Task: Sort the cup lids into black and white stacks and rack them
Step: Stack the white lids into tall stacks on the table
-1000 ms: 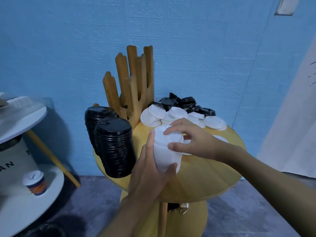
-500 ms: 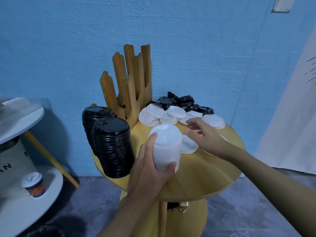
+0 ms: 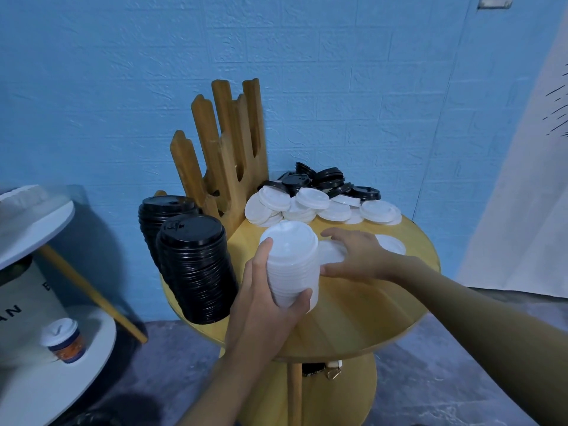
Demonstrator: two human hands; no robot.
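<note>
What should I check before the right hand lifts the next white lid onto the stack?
1. Left hand grips white stack firmly: ok.
2. Stack top free to receive a lid: ok.
3. Right hand over a loose white lid: ok.
4. Fingers closed on that lid: cannot tell.
5. Only one lid under the hand: cannot tell.
6. Wooden rack slots empty: ok.

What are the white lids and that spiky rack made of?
The white lids look like thin moulded plastic: smooth, slightly glossy, nesting tightly in the stack. The rack looks like wood, golden brown with visible grain and a light sheen, probably varnished.
</note>
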